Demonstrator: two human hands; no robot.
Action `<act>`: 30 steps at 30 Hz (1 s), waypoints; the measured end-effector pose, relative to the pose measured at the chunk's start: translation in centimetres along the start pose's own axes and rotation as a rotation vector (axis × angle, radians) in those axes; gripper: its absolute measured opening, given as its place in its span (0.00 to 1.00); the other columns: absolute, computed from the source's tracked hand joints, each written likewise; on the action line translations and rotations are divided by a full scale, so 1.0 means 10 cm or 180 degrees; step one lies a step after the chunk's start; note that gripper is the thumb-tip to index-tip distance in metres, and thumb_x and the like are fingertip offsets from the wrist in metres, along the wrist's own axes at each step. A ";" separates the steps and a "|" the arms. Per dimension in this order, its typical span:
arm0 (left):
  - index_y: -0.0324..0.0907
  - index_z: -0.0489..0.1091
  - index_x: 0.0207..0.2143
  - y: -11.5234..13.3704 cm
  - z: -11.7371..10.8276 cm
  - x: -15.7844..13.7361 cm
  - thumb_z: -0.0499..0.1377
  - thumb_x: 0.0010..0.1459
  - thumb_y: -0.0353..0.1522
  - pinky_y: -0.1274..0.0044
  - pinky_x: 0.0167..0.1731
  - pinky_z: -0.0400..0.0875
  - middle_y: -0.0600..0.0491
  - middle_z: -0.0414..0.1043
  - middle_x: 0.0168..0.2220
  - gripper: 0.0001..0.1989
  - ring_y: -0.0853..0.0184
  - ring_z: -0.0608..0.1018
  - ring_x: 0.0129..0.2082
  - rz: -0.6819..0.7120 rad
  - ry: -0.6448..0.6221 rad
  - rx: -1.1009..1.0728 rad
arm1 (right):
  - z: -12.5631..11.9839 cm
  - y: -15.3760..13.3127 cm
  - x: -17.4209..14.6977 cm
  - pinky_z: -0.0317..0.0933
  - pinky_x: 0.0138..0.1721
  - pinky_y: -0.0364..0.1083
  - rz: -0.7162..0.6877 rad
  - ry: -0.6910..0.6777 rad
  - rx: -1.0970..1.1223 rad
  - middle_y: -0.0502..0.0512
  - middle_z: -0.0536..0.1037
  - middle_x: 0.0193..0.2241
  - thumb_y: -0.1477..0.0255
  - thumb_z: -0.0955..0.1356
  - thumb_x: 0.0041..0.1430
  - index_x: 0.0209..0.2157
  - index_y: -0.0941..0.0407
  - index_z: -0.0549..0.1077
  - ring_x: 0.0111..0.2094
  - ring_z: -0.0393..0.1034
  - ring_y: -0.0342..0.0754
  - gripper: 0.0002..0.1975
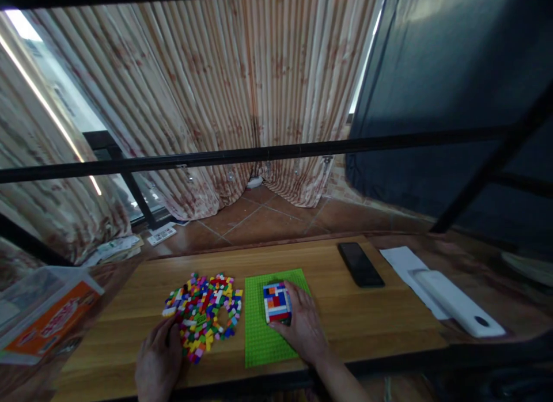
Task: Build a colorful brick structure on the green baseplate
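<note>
A small block built of multicoloured toy bricks, in blue, white, red and orange, sits on a green studded baseplate. My right hand is closed around its right side, thumb at the near edge and fingers at the far edge. Left of the baseplate lies a loose pile of small coloured bricks. At the pile's left edge, my left hand has its fingers curled in against the bricks. Whatever is between those fingertips is too small or hidden to make out.
The wooden table carries a black phone at the back right. Beyond its right side lie white paper and a long white device. A clear plastic box with an orange label stands at left. A dark metal bar crosses beyond the table.
</note>
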State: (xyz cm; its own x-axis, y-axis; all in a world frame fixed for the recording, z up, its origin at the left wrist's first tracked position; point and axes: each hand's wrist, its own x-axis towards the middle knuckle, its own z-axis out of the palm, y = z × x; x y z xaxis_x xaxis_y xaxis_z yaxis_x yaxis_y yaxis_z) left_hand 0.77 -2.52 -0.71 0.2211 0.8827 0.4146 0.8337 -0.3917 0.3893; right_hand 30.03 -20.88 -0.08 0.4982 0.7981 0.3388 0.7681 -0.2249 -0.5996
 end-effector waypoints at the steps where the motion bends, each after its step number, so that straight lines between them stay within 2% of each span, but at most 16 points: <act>1: 0.39 0.74 0.44 -0.02 0.01 0.01 0.44 0.60 0.44 0.65 0.48 0.72 0.43 0.75 0.46 0.25 0.55 0.77 0.45 0.0035 0.0003 0.0031 | 0.01 0.00 0.00 0.55 0.59 0.59 0.0011 0.0008 0.0020 0.61 0.66 0.58 0.62 0.74 0.45 0.64 0.54 0.55 0.58 0.60 0.60 0.46; 5: 0.38 0.74 0.43 -0.04 0.01 0.04 0.44 0.59 0.44 0.65 0.46 0.73 0.43 0.76 0.45 0.26 0.55 0.78 0.44 0.0059 -0.0056 0.0112 | 0.03 -0.01 -0.01 0.55 0.59 0.60 0.0056 0.0012 0.0093 0.62 0.66 0.58 0.66 0.75 0.44 0.64 0.55 0.55 0.59 0.59 0.61 0.47; 12: 0.39 0.74 0.44 0.09 -0.07 0.04 0.44 0.60 0.44 0.66 0.46 0.73 0.43 0.75 0.46 0.26 0.55 0.77 0.46 -0.0148 -0.0106 0.0294 | 0.01 0.01 -0.01 0.56 0.58 0.59 0.0153 -0.0018 0.0316 0.61 0.66 0.59 0.67 0.74 0.46 0.64 0.54 0.54 0.58 0.61 0.60 0.45; 19: 0.41 0.73 0.46 0.13 -0.06 -0.01 0.45 0.62 0.43 0.68 0.47 0.71 0.45 0.74 0.47 0.23 0.57 0.76 0.46 -0.0186 -0.0045 0.0251 | 0.00 0.05 -0.03 0.57 0.57 0.60 0.0033 -0.0023 0.0304 0.62 0.68 0.56 0.64 0.73 0.49 0.63 0.55 0.55 0.56 0.62 0.60 0.42; 30: 0.41 0.74 0.46 0.29 -0.10 -0.03 0.46 0.63 0.40 0.69 0.49 0.70 0.45 0.74 0.46 0.21 0.58 0.75 0.48 -0.0359 -0.0031 0.0188 | 0.00 0.18 -0.05 0.56 0.58 0.59 -0.0176 -0.0139 0.0377 0.64 0.64 0.59 0.62 0.69 0.55 0.64 0.55 0.55 0.59 0.57 0.59 0.38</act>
State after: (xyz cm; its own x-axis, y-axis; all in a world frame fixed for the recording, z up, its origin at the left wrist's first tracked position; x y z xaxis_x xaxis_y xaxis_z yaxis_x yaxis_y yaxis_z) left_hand 2.62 -4.22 1.10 0.1288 0.9230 0.3627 0.8819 -0.2739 0.3838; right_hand 31.16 -21.63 -1.29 0.4364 0.8317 0.3434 0.7397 -0.1142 -0.6632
